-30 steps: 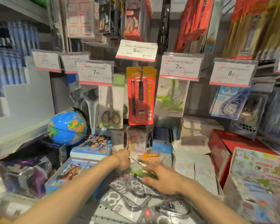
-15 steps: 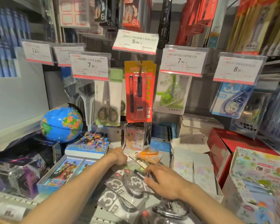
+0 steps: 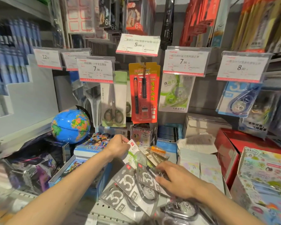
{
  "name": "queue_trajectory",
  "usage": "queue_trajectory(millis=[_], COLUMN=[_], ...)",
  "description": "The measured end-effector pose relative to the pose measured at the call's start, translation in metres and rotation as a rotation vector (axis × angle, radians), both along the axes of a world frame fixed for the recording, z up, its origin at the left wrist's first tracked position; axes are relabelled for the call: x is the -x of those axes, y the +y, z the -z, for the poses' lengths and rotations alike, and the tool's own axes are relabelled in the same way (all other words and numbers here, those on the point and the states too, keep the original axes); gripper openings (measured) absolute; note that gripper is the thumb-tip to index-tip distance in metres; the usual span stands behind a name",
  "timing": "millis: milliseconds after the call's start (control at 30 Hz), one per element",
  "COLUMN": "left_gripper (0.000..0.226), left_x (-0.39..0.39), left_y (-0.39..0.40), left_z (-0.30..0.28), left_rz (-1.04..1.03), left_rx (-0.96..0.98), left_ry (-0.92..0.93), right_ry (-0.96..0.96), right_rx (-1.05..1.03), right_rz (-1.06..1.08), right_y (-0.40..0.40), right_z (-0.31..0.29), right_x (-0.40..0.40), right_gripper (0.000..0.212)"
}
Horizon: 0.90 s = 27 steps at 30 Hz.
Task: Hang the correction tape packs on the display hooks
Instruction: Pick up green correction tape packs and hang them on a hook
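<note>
While left hand (image 3: 118,146) pinches green pack (image 3: 133,153), right hand (image 3: 177,181) grips grey pack (image 3: 147,177).

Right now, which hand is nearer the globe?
Left. The left hand sits just right of the globe, slightly below it, pinching a green-and-white pack. The right hand is farther right and lower, on the grey packs.

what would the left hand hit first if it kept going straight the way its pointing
Probably the small pink-and-white box standing just beyond the left hand, which pinches a white-and-green pack and points up and right. Depth is unclear.
</note>
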<state>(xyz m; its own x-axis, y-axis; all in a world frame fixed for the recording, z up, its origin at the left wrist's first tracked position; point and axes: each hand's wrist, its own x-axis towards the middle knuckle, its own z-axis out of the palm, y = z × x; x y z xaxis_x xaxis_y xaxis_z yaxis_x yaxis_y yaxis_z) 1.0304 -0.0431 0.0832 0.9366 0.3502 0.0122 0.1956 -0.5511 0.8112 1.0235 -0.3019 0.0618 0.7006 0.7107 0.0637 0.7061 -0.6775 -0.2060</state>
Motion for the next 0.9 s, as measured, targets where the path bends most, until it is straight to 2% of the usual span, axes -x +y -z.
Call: queue_trajectory(millis=[267,367,500,667,900], left_gripper=[0.006,0.015,0.008,0.014,0.014], left_x=[0.032,0.044,0.060,0.078,0.089], left_y=[0.032,0.051,0.070,0.069,0.025], left_z=[-0.002,-0.002,-0.006,-0.005,-0.019], left_rz=[-0.192,-0.280,-0.342,-0.248,-0.022], left_rx=[0.129,0.150,0.219,0.329,0.424], left_ry=[-0.195,-0.257,-0.334,-0.364,-0.382], right_ry=[0.008,0.009,0.008,-0.046,0.020], right_rx=[0.047,0.090,0.110,0.023,-0.207], right_rz=[0.019,0.019,0.032,0.042,0.047], right_y=[0.007,0.011,0.016,0.022,0.033], right_z=[0.001,0.001,0.001,-0.020,-0.075], right_x=[0.002,0.004,0.006,0.004,0.010], right_gripper=[0.049,0.045,0.044,0.045,0.077])
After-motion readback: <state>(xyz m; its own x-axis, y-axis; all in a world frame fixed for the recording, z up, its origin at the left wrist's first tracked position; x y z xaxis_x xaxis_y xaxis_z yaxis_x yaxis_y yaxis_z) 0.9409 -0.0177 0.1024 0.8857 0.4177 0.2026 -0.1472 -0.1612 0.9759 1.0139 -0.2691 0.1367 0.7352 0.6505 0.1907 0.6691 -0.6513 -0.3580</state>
